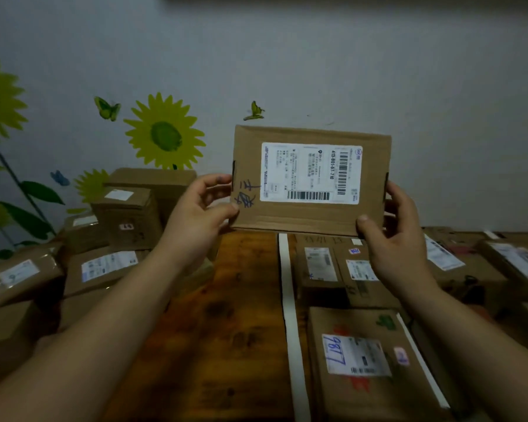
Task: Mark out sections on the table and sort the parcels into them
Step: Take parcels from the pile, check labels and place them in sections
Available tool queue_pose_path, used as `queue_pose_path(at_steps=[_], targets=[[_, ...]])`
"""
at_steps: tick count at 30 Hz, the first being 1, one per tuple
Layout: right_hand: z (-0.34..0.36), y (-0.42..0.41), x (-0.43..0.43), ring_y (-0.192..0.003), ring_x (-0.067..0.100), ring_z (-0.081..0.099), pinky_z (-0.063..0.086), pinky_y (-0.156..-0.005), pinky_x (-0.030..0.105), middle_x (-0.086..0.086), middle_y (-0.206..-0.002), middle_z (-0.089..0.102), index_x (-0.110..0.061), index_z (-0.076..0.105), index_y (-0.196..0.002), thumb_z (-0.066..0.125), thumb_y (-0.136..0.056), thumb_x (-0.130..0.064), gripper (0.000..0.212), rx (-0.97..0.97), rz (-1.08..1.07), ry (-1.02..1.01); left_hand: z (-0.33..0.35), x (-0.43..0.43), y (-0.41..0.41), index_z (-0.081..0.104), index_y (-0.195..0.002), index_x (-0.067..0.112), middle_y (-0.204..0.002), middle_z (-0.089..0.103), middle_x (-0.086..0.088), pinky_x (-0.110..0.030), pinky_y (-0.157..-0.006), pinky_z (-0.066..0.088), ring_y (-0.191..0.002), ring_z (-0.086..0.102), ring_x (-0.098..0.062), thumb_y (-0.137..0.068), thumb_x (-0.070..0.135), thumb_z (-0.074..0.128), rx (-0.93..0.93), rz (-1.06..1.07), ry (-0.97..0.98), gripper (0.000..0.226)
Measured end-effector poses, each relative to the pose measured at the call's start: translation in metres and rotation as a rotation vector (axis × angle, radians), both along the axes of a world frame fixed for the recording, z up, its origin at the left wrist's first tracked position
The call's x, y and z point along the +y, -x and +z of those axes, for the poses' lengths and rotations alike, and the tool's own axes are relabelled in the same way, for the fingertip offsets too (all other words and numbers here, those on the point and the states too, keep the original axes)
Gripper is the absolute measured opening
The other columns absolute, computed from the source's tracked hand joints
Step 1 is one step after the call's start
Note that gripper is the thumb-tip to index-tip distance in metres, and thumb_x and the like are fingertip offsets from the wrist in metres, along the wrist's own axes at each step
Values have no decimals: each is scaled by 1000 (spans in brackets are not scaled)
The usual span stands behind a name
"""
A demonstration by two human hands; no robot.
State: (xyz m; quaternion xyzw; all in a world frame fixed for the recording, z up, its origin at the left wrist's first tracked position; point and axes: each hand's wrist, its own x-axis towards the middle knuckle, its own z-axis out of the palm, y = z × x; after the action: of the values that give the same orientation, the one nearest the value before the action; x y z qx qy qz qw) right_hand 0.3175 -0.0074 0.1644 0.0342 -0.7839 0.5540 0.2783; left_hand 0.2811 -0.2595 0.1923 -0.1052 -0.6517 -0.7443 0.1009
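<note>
The parcel [311, 214] is held upright in the air above the far part of the counter [226, 315], its label facing the camera. The left grip [195, 208] pinches the left short edge between thumb and fingertips; the right grip [393, 239] pinches the lower right corner, thumb on the front face and fingers behind.

It is a flat, thin cardboard box, and it looks stiff and light, since an edge pinch on each side is enough to carry it. The bare cardboard should give good friction. The glossy label is likely slicker, so the short edges are the better hold. Pressing the broad face could bow it.

A tape strip [290, 300] runs down the counter, and a second strip [421, 360] lies to its right. Between them sits a box marked 9817 [363, 360], with smaller boxes [320, 266] beyond it. A pile [119, 223] of unsorted boxes stands on the left. The parcel probably goes flat into one section.
</note>
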Motion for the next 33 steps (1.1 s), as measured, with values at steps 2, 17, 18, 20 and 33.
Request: queue_pose_path(at_steps=[2, 17, 18, 20, 33], targets=[[-1, -20, 3, -102, 0, 57, 52, -72, 18, -27, -113, 48, -41, 31, -141, 56, -94, -16, 59, -21, -10, -15, -8, 5, -11, 53, -98, 31, -102, 60, 6, -14, -54, 49, -87, 62, -7, -90, -8, 50, -33, -15, 0, 40], [17, -144, 149, -84, 18, 68, 58, -56, 32, 6, -111, 59, -28, 38, -129, 62, -88, -3, 54, -149, -143, 319, 20, 169, -73, 52, -107, 21, -108, 62, -3, -33, -84, 55, -92, 63, -15, -96, 15, 51, -59, 3, 9, 13], [15, -153, 165, -78, 16, 68, 56, -51, 27, 6, -106, 60, -23, 39, -123, 62, -87, -2, 48, -143, -167, 348, 21, 192, -81, 45, -114, 18, -115, 59, -7, -31, -82, 55, -95, 63, -17, -94, 13, 54, -98, -11, -68, 22], [9, -173, 197, -71, 14, 68, 55, -50, 24, 4, -101, 59, -20, 39, -115, 63, -88, -4, 40, -150, -199, 380, 16, 243, -103, 32, -130, 17, -120, 60, -10, -30, -76, 56, -97, 65, -20, -92, 5, 54, -170, -133, -148, 45], [-16, -261, 406, -100, 2, 59, 52, -78, 21, -19, -105, 57, -33, 45, -129, 59, -93, -16, 43, -262, -304, 154, -5, 484, -177, 24, -145, 41, -103, 63, -2, -25, -58, 56, -80, 69, -9, -93, 9, 55, -141, -421, 213, 68]])
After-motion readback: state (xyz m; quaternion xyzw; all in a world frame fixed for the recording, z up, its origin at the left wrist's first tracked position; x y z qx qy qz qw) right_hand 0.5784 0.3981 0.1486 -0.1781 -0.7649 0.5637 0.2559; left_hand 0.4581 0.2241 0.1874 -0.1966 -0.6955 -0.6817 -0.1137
